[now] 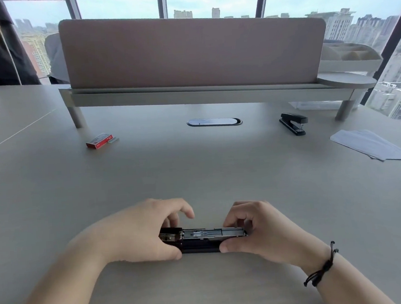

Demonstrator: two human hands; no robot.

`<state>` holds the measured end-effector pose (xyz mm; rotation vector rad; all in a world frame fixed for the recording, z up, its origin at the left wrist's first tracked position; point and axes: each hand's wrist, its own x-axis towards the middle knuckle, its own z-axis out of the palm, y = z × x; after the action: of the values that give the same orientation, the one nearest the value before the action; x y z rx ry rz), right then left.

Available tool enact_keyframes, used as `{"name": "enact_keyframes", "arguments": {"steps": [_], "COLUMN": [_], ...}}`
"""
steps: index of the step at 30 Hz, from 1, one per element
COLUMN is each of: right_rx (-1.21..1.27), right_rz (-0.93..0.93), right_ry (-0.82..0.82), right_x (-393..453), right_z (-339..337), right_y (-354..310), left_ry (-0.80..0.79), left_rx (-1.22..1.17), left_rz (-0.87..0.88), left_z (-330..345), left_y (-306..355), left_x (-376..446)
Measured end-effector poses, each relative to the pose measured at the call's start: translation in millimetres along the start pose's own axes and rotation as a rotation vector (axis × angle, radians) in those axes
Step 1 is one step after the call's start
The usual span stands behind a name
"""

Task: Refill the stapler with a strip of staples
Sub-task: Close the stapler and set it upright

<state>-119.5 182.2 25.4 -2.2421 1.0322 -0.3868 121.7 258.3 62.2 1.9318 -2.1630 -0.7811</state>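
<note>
Both hands grip stapler [202, 238], magazine exposed.
Left hand [138, 232] clasps hinge end; right hand [254, 228] pinches front end.

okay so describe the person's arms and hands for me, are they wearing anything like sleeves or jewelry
Both forearms are bare, with no sleeves in view. The left hand has no rings, watch or glove. The right hand is likewise ungloved, but its wrist carries a thin black cord bracelet with knotted ends hanging loose.
</note>
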Motion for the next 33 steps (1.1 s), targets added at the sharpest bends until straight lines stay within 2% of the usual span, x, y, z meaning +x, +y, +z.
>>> {"name": "enact_keyframes", "arguments": {"steps": [3,8,11,15,20,24,28,33], "right_rx": [0.017,0.035,0.046,0.059,0.065,0.078,0.078,0.120], "right_rz": [-0.003,-0.022,-0.012,-0.002,0.011,0.008,0.024,-0.018], "right_ry": [0.003,-0.008,-0.006,0.009,0.007,-0.003,0.009,-0.033], "right_x": [0,0,0,0,1,1,2,2], "right_z": [1,1,2,3,2,1,2,2], "right_y": [1,-2,-3,-2,-4,-4,-2,-2], "left_ry": [-0.044,-0.041,0.042,0.163,0.281,0.382,0.380,0.363], "left_rx": [0.022,0.009,0.061,0.106,-0.205,-0.314,-0.543,-0.522], "left_rz": [-0.094,-0.106,-0.103,-0.013,0.147,0.233,0.266,0.213], "left_z": [-8,-20,-26,-35,-35,-10,12,36], "left_y": [-10,-11,-5,8,19,21,19,25], "left_x": [-10,-25,-25,-27,-24,-9,4,12]}}
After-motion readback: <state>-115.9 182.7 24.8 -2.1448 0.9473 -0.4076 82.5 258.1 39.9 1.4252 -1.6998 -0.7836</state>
